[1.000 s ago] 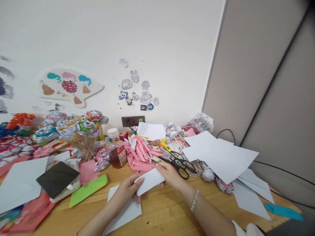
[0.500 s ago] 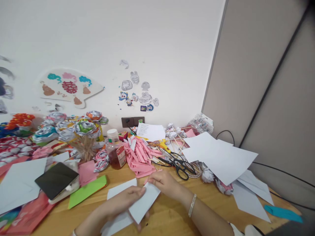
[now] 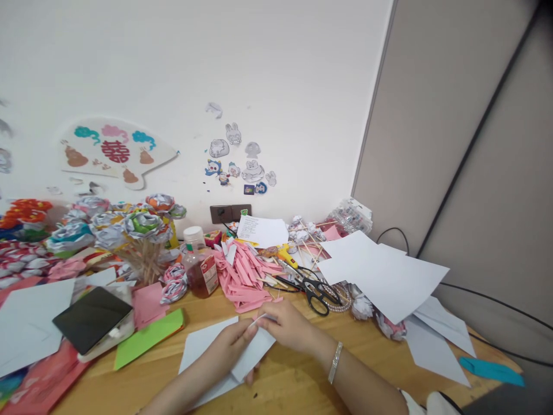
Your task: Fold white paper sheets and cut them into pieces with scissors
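Both of my hands meet over a small folded white paper (image 3: 253, 354) just above the wooden table (image 3: 298, 386). My left hand (image 3: 228, 349) pinches its left side, fingers closed on it. My right hand (image 3: 285, 325), with a bracelet at the wrist, grips the paper's upper edge with closed fingers. A larger white sheet (image 3: 201, 346) lies flat on the table under the folded piece. Black-handled scissors (image 3: 317, 294) rest just beyond my right hand.
Pink paper strips (image 3: 244, 274) are heaped behind the hands beside a small bottle (image 3: 201, 271). Paper flowers on sticks (image 3: 138, 230) stand at the left. A dark tablet (image 3: 90, 317), a green sheet (image 3: 147, 337) and white sheets (image 3: 389, 274) lie around; cables run at the right.
The folded white paper has turned from lying across to pointing down toward me, and both hands have drawn closer together on it. The view has shifted slightly.
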A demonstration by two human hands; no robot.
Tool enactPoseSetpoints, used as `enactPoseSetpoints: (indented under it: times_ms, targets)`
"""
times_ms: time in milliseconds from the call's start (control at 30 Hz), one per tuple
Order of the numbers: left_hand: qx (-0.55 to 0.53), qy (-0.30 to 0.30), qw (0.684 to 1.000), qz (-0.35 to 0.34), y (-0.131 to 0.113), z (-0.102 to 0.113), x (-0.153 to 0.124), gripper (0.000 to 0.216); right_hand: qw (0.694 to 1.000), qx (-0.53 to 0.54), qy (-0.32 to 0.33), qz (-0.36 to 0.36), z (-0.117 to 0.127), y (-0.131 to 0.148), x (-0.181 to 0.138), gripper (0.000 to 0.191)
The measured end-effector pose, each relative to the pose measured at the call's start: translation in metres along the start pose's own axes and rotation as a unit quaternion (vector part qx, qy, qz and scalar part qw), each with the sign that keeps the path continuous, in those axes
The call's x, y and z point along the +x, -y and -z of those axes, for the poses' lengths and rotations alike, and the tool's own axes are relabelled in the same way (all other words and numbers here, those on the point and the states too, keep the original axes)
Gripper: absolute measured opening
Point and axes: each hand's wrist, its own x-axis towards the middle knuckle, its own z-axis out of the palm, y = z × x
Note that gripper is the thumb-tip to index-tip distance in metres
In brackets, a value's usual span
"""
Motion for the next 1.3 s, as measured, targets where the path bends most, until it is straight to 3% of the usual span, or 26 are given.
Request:
enactPoseSetpoints:
  times_ms: [133,467,667,733,833,900,967,1033,1100,1200,1300]
  targets:
    - [-0.011,0.041,0.999,-0.006,-0.001,0.009,-0.001,0.038,0.999,0.032,-0.011,0.006,0.000,-0.003,0.001,0.015]
    - [0.016,0.026,1.000,0.008,-0.008,0.026,-0.005,0.038,0.990,0.126,-0.048,-0.032,0.012,-0.016,0.006,0.034]
    - [-0.025,-0.026,0.997,-0.065,-0.003,0.044,0.007,0.042,0.931,0.314,-0.105,-0.151,0.018,-0.031,0.010,0.041]
    - [-0.044,-0.031,0.995,-0.081,0.002,0.046,0.011,0.044,0.923,0.327,-0.122,-0.162,0.014,-0.030,0.011,0.041]
    - [-0.065,-0.048,0.991,-0.109,0.010,0.040,0.016,0.060,0.886,0.396,-0.151,-0.190,-0.001,-0.021,0.011,0.042]
    - [-0.060,-0.092,0.986,-0.127,0.013,0.034,0.018,0.066,0.851,0.456,-0.152,-0.211,-0.013,-0.013,0.011,0.044]
    - [-0.036,-0.150,0.981,-0.118,0.012,0.029,0.016,0.066,0.831,0.496,-0.113,-0.225,-0.023,-0.007,0.010,0.045]
    - [-0.017,-0.202,0.974,-0.099,0.007,0.026,0.012,0.063,0.836,0.491,-0.020,-0.243,-0.030,-0.005,0.008,0.047]
    - [-0.026,-0.251,0.963,-0.091,0.001,0.024,0.008,0.059,0.877,0.411,0.054,-0.245,-0.033,-0.006,0.005,0.047]
    - [-0.053,-0.312,0.945,-0.085,-0.008,0.022,0.003,0.049,0.963,0.209,-0.010,-0.170,-0.031,-0.007,0.000,0.039]
    - [-0.060,-0.315,0.945,-0.063,-0.010,0.020,0.000,0.040,0.988,0.099,-0.059,-0.107,-0.026,-0.003,-0.003,0.032]
